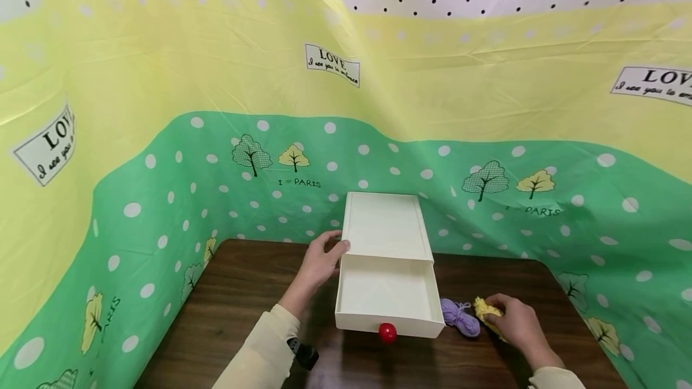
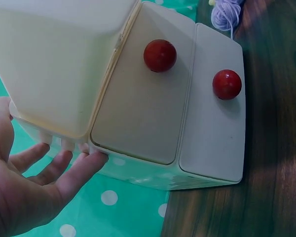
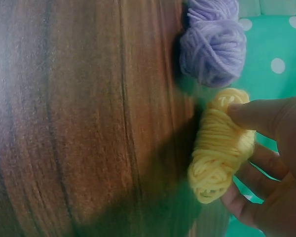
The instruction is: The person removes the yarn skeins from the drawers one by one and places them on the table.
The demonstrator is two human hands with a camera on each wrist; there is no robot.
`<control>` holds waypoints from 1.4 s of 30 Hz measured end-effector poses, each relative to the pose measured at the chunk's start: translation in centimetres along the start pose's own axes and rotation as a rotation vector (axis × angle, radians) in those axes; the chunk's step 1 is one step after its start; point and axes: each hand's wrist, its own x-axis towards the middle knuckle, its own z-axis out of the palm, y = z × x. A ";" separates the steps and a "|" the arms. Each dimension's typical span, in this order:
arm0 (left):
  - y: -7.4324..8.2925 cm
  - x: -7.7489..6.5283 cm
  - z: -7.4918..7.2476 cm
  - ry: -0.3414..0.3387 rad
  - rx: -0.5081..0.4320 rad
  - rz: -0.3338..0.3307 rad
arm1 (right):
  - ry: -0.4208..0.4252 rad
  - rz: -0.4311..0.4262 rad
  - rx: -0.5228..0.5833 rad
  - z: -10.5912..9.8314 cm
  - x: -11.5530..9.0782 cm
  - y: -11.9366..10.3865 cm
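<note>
A white drawer unit stands on the table, its top drawer pulled out and bare inside. A round red knob is on that drawer's front. My left hand rests against the unit's left side, with fairly straight fingers touching the wall in the left wrist view. To the right of the unit, my right hand grips a yellow yarn skein between thumb and fingers. A purple yarn skein lies on the table between the drawer and that hand.
Below the pulled-out drawer, the left wrist view shows a middle drawer and a bottom drawer, both pushed in, with red knobs. A printed cloth hangs around the dark wooden table. A black band is on my left wrist.
</note>
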 end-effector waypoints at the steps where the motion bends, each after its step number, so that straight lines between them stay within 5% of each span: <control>1: 0.0 0.0 0.0 -0.001 0.001 0.000 | -0.002 0.005 0.001 0.0 0.0 0.0; 20: 0.3 0.0 0.1 0.004 0.004 -0.001 | 0.078 -0.083 0.002 -2.4 -1.1 -1.2; 33: 0.2 -0.3 0.2 -0.007 0.008 0.008 | 0.372 -0.269 0.051 -3.1 -3.4 -8.2; 42: 0.3 -0.4 0.0 -0.003 0.011 0.006 | 0.416 -0.368 0.092 -4.4 -4.5 -12.1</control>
